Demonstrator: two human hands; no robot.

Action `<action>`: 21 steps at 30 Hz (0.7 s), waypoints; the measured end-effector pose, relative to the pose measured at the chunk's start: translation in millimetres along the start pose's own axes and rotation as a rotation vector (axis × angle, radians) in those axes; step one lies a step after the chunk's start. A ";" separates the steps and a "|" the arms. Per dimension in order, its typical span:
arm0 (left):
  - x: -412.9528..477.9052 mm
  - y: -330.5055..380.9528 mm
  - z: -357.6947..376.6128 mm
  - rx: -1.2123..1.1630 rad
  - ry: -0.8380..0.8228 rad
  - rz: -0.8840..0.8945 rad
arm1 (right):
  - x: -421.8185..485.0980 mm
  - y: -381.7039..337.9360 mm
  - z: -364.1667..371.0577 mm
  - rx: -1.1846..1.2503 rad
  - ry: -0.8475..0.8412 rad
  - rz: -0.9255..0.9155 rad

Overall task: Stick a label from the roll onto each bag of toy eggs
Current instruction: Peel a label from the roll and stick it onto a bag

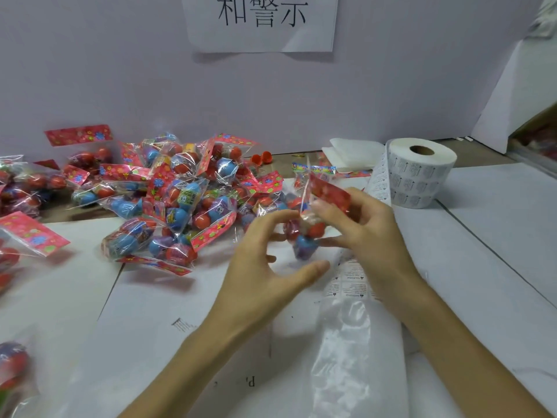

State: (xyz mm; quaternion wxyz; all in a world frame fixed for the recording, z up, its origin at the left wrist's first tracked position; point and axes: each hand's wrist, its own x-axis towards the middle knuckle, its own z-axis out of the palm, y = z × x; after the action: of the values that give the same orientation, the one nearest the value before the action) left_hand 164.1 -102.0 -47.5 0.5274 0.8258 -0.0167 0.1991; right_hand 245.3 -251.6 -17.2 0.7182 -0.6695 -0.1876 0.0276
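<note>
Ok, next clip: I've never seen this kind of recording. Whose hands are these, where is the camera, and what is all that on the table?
No machine here: a person works bare-handed, and the single camera sits on their head, looking down. The right hand pinches a clear bag of toy eggs with its fingers; the left hand is cupped open beside it, contact too blurred to judge. Left of them lies a pile of similar bags. On the right stands the label roll, its strip trailing towards the person across the white table.
</note>
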 end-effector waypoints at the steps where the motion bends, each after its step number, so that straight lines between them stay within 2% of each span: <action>1: -0.2 -1.6 0.8 0.004 -0.006 -0.008 | -0.9 -0.5 0.2 -0.001 -0.064 0.011; 4: 3.1 -6.3 -3.0 -0.074 0.085 -0.085 | -5.0 -4.5 1.3 0.022 -0.236 0.015; 6: 7.5 -9.5 -8.7 -0.174 0.161 -0.181 | -5.0 -7.3 1.7 -0.015 -0.242 -0.042; 9: 12.4 -10.6 -15.3 -0.380 0.174 -0.344 | 2.6 -7.9 -8.8 -0.195 0.056 -0.167; 11: 13.8 -11.1 -18.2 -0.406 0.153 -0.401 | 9.0 -7.4 -23.1 -0.333 0.302 -0.204; 13: 13.8 -11.8 -18.8 -0.345 0.128 -0.419 | 13.4 -5.5 -37.8 -0.485 0.462 -0.170; 15: 13.0 -13.2 -18.2 -0.269 0.113 -0.411 | 17.4 -1.7 -47.4 -0.575 0.520 -0.084; 21: 11.7 -15.8 -17.1 0.099 0.152 -0.212 | 17.7 -3.7 -42.3 -0.372 0.455 0.087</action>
State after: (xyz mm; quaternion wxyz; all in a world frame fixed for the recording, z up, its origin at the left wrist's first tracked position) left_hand 173.3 -77.9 -50.8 0.5038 0.8305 0.1205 0.2048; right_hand 274.0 -287.1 -10.9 0.6050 -0.7860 0.0053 -0.1272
